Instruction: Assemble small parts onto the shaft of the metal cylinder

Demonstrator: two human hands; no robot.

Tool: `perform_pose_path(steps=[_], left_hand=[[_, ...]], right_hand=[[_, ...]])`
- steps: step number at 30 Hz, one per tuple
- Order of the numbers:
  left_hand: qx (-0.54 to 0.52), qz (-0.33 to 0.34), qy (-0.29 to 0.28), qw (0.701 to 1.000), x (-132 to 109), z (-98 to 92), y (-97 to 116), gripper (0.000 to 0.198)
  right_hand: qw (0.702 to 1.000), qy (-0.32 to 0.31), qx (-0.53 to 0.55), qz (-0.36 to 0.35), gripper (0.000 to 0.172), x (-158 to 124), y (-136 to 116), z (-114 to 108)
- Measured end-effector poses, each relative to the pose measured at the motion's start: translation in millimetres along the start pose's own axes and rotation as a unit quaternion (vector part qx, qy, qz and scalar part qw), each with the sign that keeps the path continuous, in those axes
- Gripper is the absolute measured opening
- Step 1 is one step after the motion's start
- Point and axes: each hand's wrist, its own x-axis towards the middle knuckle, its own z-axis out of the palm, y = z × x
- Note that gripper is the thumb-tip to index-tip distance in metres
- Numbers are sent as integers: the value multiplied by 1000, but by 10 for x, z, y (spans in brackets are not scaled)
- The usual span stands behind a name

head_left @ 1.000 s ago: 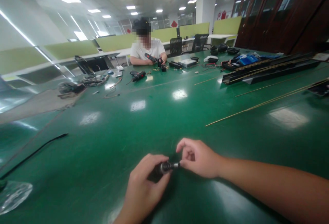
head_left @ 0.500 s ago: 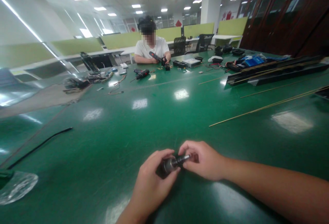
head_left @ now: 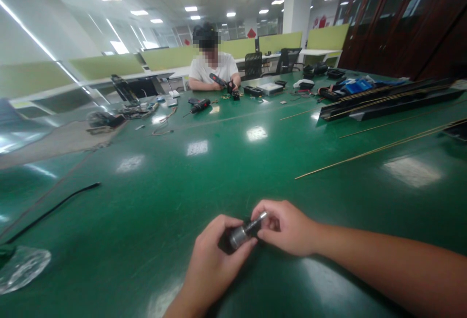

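Low in the middle of the head view, my left hand (head_left: 215, 255) is closed around a dark and silver cylindrical metal part (head_left: 239, 237). Its thumb lies along the near side and its fingers go over the far side. A narrower black stem with a bright silver tip sticks out of the part, up and to the right. My right hand (head_left: 282, 228) has its fingers curled about this stem, thumb below and index finger above. The part's lower end is hidden in my left palm. What kind of part it is cannot be made out.
A green tabletop (head_left: 164, 162) surrounds my hands. Thin brass-coloured rods (head_left: 350, 158) and black channels (head_left: 365, 106) lie to the right. A black cable (head_left: 54, 208) and clear plastic (head_left: 27, 269) are at left. Across the table sits a co-worker (head_left: 213, 67), near a power drill (head_left: 200, 106).
The metal part has tilted, its silver tip now pointing higher. Both hands stay in nearly the same place, and the whole view has shifted slightly.
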Motion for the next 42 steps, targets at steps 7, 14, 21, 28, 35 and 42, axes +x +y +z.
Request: perform_pose_path(steps=[7, 14, 21, 28, 35, 42], left_hand=[[0, 13, -15, 1000, -27, 26, -32, 21], [8, 25, -29, 999, -26, 25, -48, 21], [10, 31, -37, 999, -14, 22, -28, 15], [15, 20, -46, 999, -7, 17, -10, 13], [15, 21, -46, 999, -14, 13, -16, 13], [29, 31, -18, 999, -8, -2, -26, 16]], right_hand=[[1000, 4, -14, 7, 24, -12, -3, 1], [999, 4, -33, -4, 19, -14, -25, -7], [999, -5, -49, -12, 17, -9, -8, -10], [998, -11, -66, -8, 15, -25, -39, -26], [998, -10, -69, -10, 14, -20, -39, -26], [999, -10, -54, -2, 13, -12, -38, -28]])
